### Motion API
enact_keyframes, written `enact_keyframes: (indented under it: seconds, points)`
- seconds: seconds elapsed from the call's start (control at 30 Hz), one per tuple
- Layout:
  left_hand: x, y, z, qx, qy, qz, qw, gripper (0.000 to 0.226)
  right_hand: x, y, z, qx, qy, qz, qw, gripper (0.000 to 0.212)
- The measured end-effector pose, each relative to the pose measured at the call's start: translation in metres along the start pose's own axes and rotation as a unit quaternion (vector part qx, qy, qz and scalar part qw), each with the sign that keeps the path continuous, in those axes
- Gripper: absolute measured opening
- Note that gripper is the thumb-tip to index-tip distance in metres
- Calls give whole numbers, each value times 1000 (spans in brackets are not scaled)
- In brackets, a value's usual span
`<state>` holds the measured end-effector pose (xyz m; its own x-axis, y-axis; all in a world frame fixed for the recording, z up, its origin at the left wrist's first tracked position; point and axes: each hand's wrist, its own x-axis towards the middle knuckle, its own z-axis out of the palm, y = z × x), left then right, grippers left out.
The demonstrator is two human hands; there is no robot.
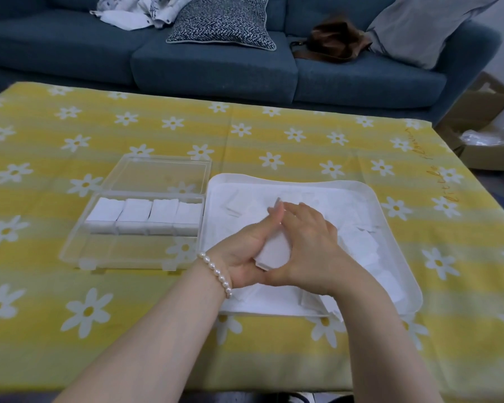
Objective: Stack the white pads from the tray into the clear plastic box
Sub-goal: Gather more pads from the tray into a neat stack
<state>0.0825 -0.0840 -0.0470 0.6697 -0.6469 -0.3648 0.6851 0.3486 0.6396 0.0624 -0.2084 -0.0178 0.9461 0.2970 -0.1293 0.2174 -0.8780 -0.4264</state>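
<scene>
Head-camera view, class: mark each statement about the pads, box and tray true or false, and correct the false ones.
1. Both hands hold a small stack of white pads over the tray. True: left hand, right hand.
2. The clear plastic box lies to the right of the tray. False: it lies to the tray's left.
3. The box holds four stacks of pads in a row along its far side. True.
4. The near half of the box is packed with pads. False: it holds none.
5. The box's lid is shut. False: it lies open behind the box.
6. A pearl bracelet is on the left wrist. True.
</scene>
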Motion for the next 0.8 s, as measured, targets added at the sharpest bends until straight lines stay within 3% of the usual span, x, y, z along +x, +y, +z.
enact_keyframes:
  seconds: [0.17, 0.23, 0.3, 0.37, 0.43, 0.5, 0.57, 0.67, 0.7, 0.77, 0.8]
  points:
    - [0, -2, -1, 27, -1, 14, 1000, 50, 4, 3, 1, 15, 28, -10, 999, 83]
    - [-1, -2, -1, 42, 3, 20, 999, 40, 4, 3, 1, 20, 24, -15, 999, 87]
    - [0, -2, -2, 47, 11, 24, 999, 48, 1, 3, 0, 55, 1, -13, 998, 97]
    - [1, -1, -3, 28, 15, 31, 999, 60, -1, 5, -7, 186, -5, 4, 983, 95]
    - [1, -1, -3, -18, 10, 29, 999, 63, -2, 11, -15, 285, 37, 30, 958, 67]
    - [0, 2, 0, -43, -18, 19, 999, 70, -1, 18, -20, 310, 99, 66, 943, 30]
    - [1, 3, 2, -45, -34, 18, 998, 90, -1, 20, -20, 322, 112, 101, 935, 15]
    - [4, 1, 1, -56, 8, 25, 998, 100, -3, 14, -18, 328, 47, 104, 938, 9]
    - [5, 0, 1, -53, 14, 26, 998, 100, -2, 13, -17, 337, 29, 92, 937, 17]
    - [3, 0, 2, -39, -4, 23, 999, 97, -1, 14, -15, 370, 21, 82, 925, 25]
    - [2, 0, 2, -28, -20, 19, 999, 95, -1, 14, -16, 391, 27, 89, 916, 18]
